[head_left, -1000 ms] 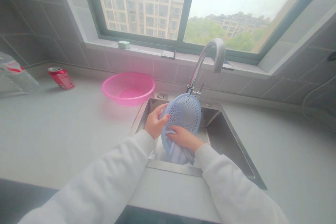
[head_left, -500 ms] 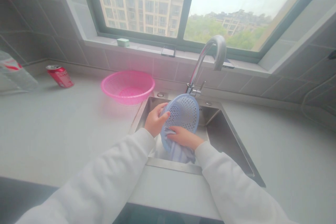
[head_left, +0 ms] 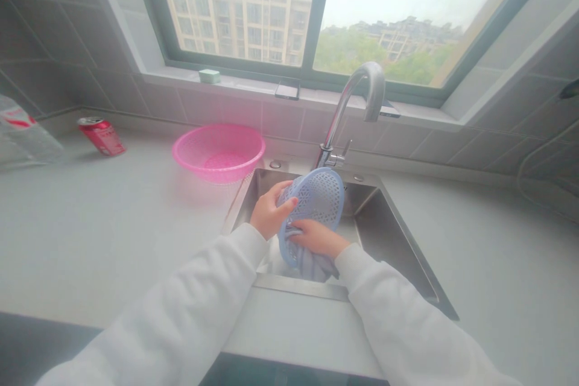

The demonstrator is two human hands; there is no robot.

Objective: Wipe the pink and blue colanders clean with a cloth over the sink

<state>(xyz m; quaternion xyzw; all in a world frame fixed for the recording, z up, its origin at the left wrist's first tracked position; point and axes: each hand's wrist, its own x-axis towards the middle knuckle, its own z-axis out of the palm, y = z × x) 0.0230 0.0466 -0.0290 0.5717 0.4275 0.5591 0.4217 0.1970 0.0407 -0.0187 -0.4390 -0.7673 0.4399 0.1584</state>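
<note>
Over the steel sink (head_left: 398,235), a light blue basket with a pattern of holes (head_left: 323,196) is held tilted on its side. My left hand (head_left: 271,210) grips its left wall, thumb on the rim and fingers behind, partly hidden. My right hand (head_left: 319,237) is closed on a pale, greyish-blue cloth (head_left: 314,265) and presses it against the basket's lower inner side. The cloth's loose end hangs down into the sink.
A chrome faucet (head_left: 374,93) arches behind the basket. Left of the sink stand a pink basket (head_left: 219,157), a red can (head_left: 103,137) and a clear plastic bottle (head_left: 27,132). A green block (head_left: 209,76) and a phone-like object (head_left: 287,90) lie on the windowsill.
The blue basket has turned slightly in my left hand, its rim now a little lower. My right hand and the cloth have shifted only slightly. The camera view has moved a little.
</note>
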